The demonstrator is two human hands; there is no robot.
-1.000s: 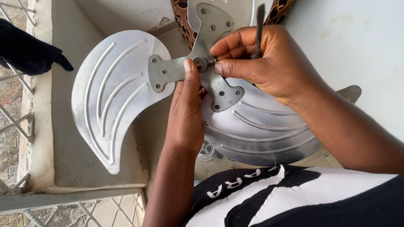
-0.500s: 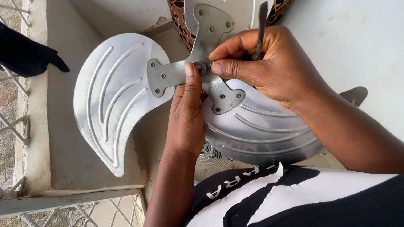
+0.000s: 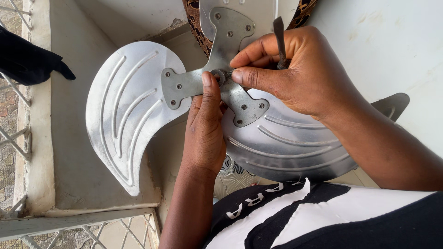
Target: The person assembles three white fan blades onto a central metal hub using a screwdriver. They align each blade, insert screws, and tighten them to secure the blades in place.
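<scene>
- Here, the left hand [image 3: 205, 133] grips the fan blade [image 3: 127, 110] at its hub [image 3: 217, 76], thumb pressed on top beside the centre screw [image 3: 220, 74], fingers curled out of sight underneath.
- The right hand [image 3: 295, 71] pinches that screw between thumb and forefinger, its other fingers closed around a dark tool [image 3: 279, 37] standing upright in the fist.
- A second vane [image 3: 286, 147] lies beneath the right wrist.
- A dark sleeve [image 3: 27, 60] shows well left of both hands.
</scene>
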